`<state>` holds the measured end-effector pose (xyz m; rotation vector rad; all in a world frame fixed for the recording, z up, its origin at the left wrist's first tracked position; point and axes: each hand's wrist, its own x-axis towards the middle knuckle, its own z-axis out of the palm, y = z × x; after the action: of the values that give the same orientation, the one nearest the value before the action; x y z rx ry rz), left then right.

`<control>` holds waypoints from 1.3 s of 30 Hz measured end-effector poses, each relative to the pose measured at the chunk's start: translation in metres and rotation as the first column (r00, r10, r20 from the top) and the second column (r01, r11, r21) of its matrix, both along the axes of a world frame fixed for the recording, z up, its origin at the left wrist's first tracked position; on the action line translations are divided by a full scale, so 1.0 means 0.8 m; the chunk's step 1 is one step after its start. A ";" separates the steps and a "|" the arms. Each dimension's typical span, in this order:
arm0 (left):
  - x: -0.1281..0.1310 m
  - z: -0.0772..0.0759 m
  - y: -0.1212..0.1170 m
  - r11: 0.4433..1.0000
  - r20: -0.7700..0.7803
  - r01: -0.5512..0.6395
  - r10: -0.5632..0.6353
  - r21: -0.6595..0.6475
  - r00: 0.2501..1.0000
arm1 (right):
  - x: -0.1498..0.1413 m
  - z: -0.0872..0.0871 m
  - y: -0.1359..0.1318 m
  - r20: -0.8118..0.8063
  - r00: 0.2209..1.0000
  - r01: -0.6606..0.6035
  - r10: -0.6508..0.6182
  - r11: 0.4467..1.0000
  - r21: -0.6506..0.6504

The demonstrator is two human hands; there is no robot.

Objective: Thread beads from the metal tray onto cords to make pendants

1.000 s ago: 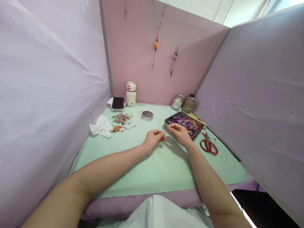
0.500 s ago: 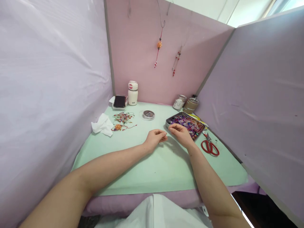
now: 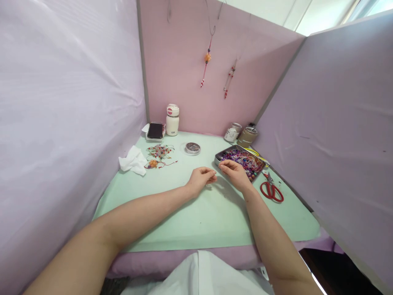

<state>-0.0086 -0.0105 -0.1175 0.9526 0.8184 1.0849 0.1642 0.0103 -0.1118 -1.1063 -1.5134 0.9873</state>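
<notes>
Holding your two hands near each other over the pale green table [image 3: 172,229], you have your left hand [image 3: 201,181] curled with thumb and fingers together, and your right hand [image 3: 236,175] with its thumb and fingers pinched together too. Whether a thin thread or a bead sits in either pinch is too small to tell. A small clear thing [image 3: 209,187] shows just below your left fingers, its shape hard to make out. Your right hand covers part of the near side of the metal tray [image 3: 216,160], which holds a heap of mixed beads [image 3: 227,155] and tangled threads [image 3: 249,159]; you cannot tell from this view whether the hand touches the tray. To the right of that hand lie the red-handled scissors [image 3: 272,191], blades pointing away from you. Beyond your left hand stands a round clear dish [image 3: 193,148] with dark contents. Further left, a pile of beaded strings [image 3: 159,151] lies behind an orange bead ornament [image 3: 152,164], with a crumpled white tissue [image 3: 134,160] just beside them
</notes>
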 end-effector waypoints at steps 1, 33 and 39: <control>0.000 0.000 0.000 1.000 -0.001 0.000 0.000 -0.003 1.000 | 0.000 0.000 0.000 0.003 1.000 0.003 -0.003 1.000 0.002; 0.000 -0.003 0.002 1.000 -0.004 0.008 -0.008 0.009 1.000 | 0.000 0.002 0.000 0.033 0.999 0.007 -0.007 1.000 -0.001; 0.000 -0.003 0.002 1.000 -0.014 0.005 -0.005 -0.004 1.000 | 0.000 0.003 -0.001 0.027 1.000 -0.014 0.014 1.000 -0.006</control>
<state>-0.0083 -0.0090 -0.1197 0.9596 0.8294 1.0731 0.1638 0.0096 -0.1096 -1.1190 -1.5427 0.9904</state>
